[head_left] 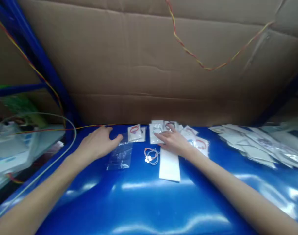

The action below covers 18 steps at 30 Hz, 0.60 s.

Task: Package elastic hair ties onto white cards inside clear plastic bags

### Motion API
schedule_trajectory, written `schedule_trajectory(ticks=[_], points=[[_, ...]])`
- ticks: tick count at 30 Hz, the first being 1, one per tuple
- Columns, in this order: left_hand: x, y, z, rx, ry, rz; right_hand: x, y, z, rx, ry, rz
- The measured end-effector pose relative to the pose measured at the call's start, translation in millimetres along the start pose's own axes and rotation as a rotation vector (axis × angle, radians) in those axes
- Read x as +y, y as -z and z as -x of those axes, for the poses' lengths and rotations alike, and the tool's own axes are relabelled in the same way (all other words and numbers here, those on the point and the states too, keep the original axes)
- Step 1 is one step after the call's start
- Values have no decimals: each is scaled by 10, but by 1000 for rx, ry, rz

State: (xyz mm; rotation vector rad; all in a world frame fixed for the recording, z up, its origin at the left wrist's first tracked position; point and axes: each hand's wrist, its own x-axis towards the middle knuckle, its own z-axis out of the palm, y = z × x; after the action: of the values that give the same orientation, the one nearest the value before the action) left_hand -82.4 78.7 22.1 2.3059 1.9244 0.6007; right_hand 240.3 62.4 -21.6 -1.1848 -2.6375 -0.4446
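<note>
My left hand flat, fingers loose, touching clear bag. Right hand spread on cards, gripping nothing. Bracelet lies between hands on table, nearer right, just below its fingers.

Near blue tabletop open; far edge crowded: packets, cardboard wall behind.

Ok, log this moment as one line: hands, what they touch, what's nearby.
left hand: flat by clear bag | right hand: on carded packets | between: loose bracelet, white strip | surface: blue table
</note>
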Motion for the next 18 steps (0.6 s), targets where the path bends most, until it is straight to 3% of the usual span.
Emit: schedule_trajectory(ticks=[2, 8, 12, 18], points=[[62, -2, 34, -6, -9, -138, -16, 9, -22, 20, 3, 5], [212, -162, 122, -36, -313, -146, 8, -61, -135, 66, -27, 7], [246, -270, 160, -73, -354, -75, 14, -121, -217, 26, -33, -58], [296, -281, 209, 24, -412, 29, 23, -75, -253, 38, -66, -118]])
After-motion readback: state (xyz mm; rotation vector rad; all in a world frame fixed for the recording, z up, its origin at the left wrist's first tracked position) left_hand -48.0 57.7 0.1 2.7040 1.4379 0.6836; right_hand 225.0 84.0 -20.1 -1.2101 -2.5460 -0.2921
